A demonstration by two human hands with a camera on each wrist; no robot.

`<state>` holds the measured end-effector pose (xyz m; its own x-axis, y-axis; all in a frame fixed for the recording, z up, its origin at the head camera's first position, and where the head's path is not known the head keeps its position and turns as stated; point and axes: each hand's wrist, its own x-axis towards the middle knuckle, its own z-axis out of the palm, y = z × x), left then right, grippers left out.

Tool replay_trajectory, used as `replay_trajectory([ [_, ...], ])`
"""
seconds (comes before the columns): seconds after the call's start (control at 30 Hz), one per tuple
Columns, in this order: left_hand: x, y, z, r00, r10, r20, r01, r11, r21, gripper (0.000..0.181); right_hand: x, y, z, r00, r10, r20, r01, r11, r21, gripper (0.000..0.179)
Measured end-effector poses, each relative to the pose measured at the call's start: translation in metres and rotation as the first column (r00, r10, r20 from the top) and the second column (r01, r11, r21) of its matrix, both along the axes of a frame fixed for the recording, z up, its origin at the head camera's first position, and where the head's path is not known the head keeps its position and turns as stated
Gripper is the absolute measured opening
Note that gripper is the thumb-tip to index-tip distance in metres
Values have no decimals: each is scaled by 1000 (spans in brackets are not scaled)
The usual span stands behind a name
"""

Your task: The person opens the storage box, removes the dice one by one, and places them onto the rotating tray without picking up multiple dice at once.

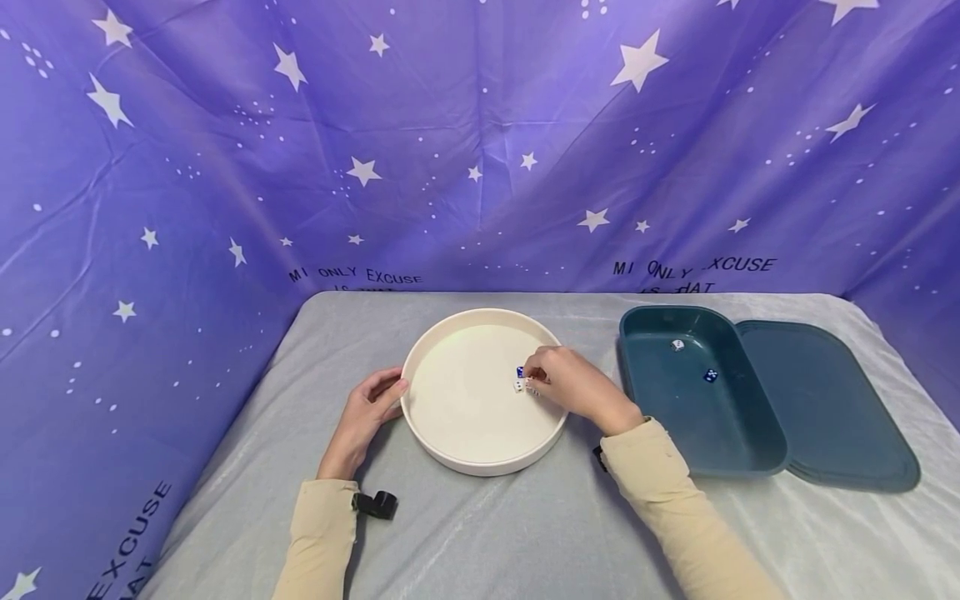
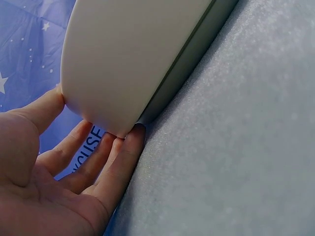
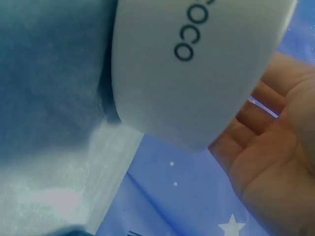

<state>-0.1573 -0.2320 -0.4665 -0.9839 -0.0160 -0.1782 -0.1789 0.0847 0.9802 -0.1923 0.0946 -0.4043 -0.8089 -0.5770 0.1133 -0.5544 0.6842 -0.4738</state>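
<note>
1) Purple star-printed cloth [image 1: 480,100] walls in the scene, and pale grey fabric [image 1: 480,533] covers the table
2) On that fabric, centre stage, sits the round cream tray [image 1: 465,400], dark lettering [image 3: 189,32] on its outer wall
3) Over on the left side, the left hand [image 1: 363,417] grips it, thumb at the rim, fingers against the outside
4) And the right hand [image 1: 570,385] reaches inside, fingers bent down at the dice; whether it pinches one, I cannot tell
5) Beside those fingertips: a blue die [image 1: 520,372] and a white die [image 1: 518,386]
6) Out right, a teal container [image 1: 697,433] holds two more dice [image 1: 710,376], a matching lid [image 1: 840,417] just beside it
</note>
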Motion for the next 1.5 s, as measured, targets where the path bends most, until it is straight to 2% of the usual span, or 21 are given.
replay_trajectory([
  [0.37,-2,1,-2,1000,2,-6,-2,1000,25,52,-1,-3,-9,998,42,-45,-43,999,-6,6],
  [0.73,-2,1,-1,1000,5,-3,-5,1000,16,53,-3,-3,-6,999,22,-41,-22,1000,-3,8],
  [1.03,-1,0,-2,1000,10,5,-10,1000,8,52,-5,1,11,1000,-27,15,27,999,25,12],
  [1.5,-1,0,-2,1000,7,2,-7,999,32,51,-10,26,32,997,-79,-24,80,996,39,14],
])
